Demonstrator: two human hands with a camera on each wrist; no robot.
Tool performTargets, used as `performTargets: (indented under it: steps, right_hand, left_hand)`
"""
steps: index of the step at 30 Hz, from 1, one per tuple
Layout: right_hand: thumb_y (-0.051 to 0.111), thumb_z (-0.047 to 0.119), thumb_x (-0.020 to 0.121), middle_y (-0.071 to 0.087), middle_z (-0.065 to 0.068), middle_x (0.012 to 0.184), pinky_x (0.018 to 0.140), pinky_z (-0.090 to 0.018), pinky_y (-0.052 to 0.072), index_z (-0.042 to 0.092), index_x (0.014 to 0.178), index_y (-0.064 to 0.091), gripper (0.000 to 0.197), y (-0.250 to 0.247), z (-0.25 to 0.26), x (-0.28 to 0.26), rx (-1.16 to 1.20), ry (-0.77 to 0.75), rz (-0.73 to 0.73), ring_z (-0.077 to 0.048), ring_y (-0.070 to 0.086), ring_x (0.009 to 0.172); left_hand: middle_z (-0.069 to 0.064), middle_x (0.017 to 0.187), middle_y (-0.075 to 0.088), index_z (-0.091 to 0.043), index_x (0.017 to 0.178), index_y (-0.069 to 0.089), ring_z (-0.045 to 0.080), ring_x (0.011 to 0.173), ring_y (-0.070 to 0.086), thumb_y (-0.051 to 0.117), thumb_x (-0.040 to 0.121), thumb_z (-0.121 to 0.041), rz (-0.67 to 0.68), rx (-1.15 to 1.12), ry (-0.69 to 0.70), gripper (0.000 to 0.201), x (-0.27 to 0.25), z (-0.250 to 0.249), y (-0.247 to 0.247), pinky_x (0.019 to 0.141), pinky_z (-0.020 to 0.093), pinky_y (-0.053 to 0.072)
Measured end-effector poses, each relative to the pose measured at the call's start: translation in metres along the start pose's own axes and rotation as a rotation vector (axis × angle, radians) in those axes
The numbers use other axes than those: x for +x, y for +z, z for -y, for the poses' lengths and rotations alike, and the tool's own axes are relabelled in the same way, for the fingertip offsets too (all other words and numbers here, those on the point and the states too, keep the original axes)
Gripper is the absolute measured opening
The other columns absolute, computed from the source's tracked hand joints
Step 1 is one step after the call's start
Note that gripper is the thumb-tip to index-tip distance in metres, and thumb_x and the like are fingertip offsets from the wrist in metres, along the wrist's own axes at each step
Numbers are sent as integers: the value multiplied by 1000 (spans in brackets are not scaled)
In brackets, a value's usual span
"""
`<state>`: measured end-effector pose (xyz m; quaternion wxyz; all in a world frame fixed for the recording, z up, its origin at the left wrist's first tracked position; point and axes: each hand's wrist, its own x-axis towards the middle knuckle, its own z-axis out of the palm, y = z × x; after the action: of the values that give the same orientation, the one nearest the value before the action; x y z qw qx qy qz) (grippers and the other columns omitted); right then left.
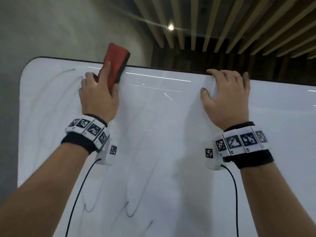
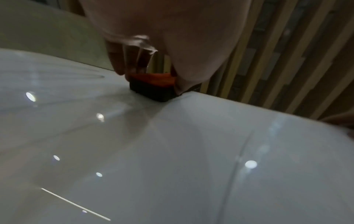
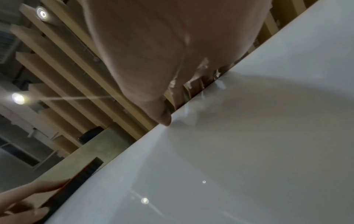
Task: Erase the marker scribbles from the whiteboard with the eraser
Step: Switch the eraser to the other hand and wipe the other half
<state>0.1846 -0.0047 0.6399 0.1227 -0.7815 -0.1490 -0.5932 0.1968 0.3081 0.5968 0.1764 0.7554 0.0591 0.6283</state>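
The eraser (image 1: 114,66) is held in the left hand (image 1: 99,96), with the thumb on one side, fingers curled on the other side and one finger laid flat along its red back. It is likely held this way so that its dark soft side can be pushed flat on the whiteboard (image 1: 162,142). The eraser is up at the top edge of the board, and its top end sticks out past that edge. Dark marker lines (image 1: 71,71) are seen just to the left of it, and more lines (image 1: 130,211) are left low down on the board, so the job is judged to be only partly done

The right hand (image 1: 225,98) is laid on the board, well apart from the eraser. Its fingers are bent over the top edge and its thumb is spread out on the white face. The board is probably being kept steady this way, so that it does not shake while it is rubbed
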Motion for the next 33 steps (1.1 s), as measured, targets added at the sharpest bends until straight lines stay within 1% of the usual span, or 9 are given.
performTargets:
  steps: [3, 9, 11, 15, 17, 22, 24, 31, 33]
  right_hand:
    - [53, 48, 92, 60, -10, 126, 125, -53, 12, 20, 135, 58, 51, 5, 8, -1, -35, 37, -54, -32, 48, 130]
    - [57, 51, 92, 58, -16, 124, 123, -62, 14, 18, 133, 60, 52, 13, 31, 6, -140, 107, -33, -41, 47, 126]
    - [57, 51, 92, 58, -17, 123, 122, -62, 15, 18, 134, 59, 53, 14, 27, 3, -134, 77, -55, -41, 47, 126]
    - [54, 52, 95, 57, -16, 128, 122, -62, 15, 20, 138, 55, 55, 13, 23, -3, -183, 36, -56, -41, 45, 130]
    - [54, 53, 95, 56, -16, 130, 123, -62, 14, 20, 140, 54, 56, 12, 23, -3, -183, 37, -42, -41, 44, 132]
    - [53, 54, 94, 55, -16, 133, 123, -63, 13, 22, 142, 52, 58, 13, 22, -4, -184, 31, -36, -40, 42, 134]
    - [52, 55, 95, 54, -15, 135, 123, -62, 12, 23, 144, 51, 59, 13, 21, -5, -188, 28, -15, -39, 41, 135]
    - [50, 57, 96, 50, -12, 143, 125, -60, 10, 25, 149, 45, 62, 8, 17, -7, -201, 4, 31, -37, 38, 139]
    - [50, 57, 96, 50, -12, 144, 125, -59, 10, 25, 150, 44, 63, 6, 16, -7, -200, 1, 36, -37, 38, 140]
  left_hand:
    - [23, 138, 47, -17, 145, 48, 43, 120, 50, 56, 100, -35, -5, -85, 28, 50, -20, -4, 3, 100, 53, 41]
    - [13, 136, 58, -25, 132, 59, 35, 119, 58, 56, 100, -37, 88, -7, 644, 34, -73, -20, 13, 95, 49, 46]
    - [16, 131, 59, -22, 132, 58, 38, 111, 60, 58, 96, -35, 27, 16, 487, 38, -44, -3, 11, 91, 48, 48]
    - [22, 133, 50, -12, 136, 49, 45, 116, 52, 53, 99, -34, -49, -31, -232, 44, 12, 18, 2, 94, 58, 45]
    - [21, 135, 48, -12, 138, 47, 43, 118, 50, 52, 100, -33, -45, 6, -262, 44, 5, -2, 5, 95, 58, 43]
    - [16, 129, 57, -18, 130, 58, 36, 107, 55, 58, 97, -36, 8, -1, 445, 38, -87, -51, 16, 84, 45, 43]
    - [15, 129, 58, -20, 130, 59, 36, 107, 56, 59, 97, -38, 26, 23, 559, 38, -91, -45, 17, 84, 45, 43]
    - [22, 131, 50, -12, 136, 47, 44, 113, 51, 52, 98, -38, -52, 41, -148, 47, 1, -26, 8, 89, 57, 46]
    - [21, 132, 48, -11, 137, 46, 44, 115, 50, 51, 98, -37, -51, 36, -236, 47, 0, -39, 9, 90, 58, 46]
